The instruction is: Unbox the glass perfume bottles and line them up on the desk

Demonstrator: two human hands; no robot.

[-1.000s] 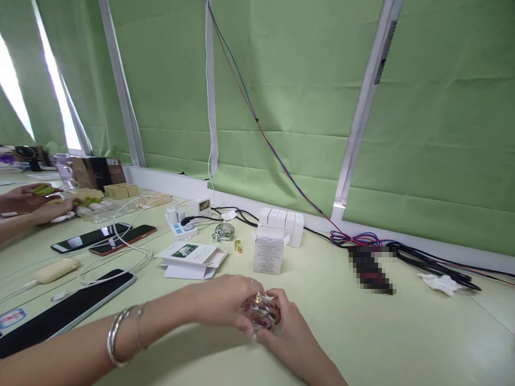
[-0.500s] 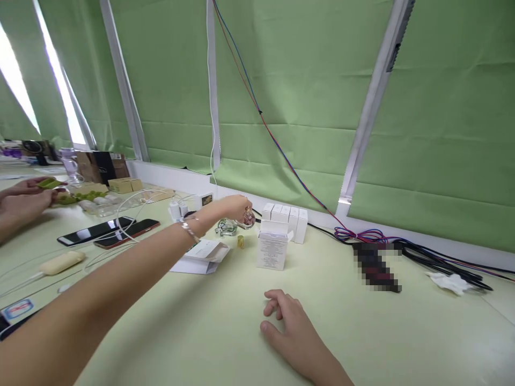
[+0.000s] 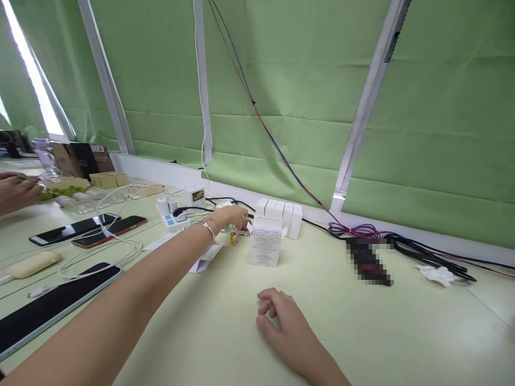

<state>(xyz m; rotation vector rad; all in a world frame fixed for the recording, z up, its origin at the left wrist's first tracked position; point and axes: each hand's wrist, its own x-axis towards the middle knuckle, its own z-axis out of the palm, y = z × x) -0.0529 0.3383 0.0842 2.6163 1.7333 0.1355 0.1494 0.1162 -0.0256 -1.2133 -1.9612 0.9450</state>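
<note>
My left hand (image 3: 232, 216) is stretched far out over the table, fingers closed on a small round glass bottle (image 3: 242, 229) with a pinkish tint. The bottle is low at the table surface, just left of a white carton (image 3: 264, 249) with its top flap open. A small gold cap (image 3: 233, 237) stands on the table right below this hand. Bracelets circle my left wrist (image 3: 207, 227). My right hand (image 3: 281, 321) rests on the pale green table (image 3: 362, 332) near me, fingers loosely bent and apart, holding nothing.
A row of white cartons (image 3: 281, 213) stands behind the open one. A flattened carton (image 3: 204, 260), a power strip (image 3: 173, 220), white cable, three phones (image 3: 56, 305) (image 3: 109, 225) (image 3: 60, 231) lie left. Dark cables (image 3: 426, 257) run along the wall. Another person's hand (image 3: 16, 192) works far left.
One second ago both hands held the bottle close to me. My left hand carried it away to the far cartons and lowered it to the table; my right hand stayed resting near me.
</note>
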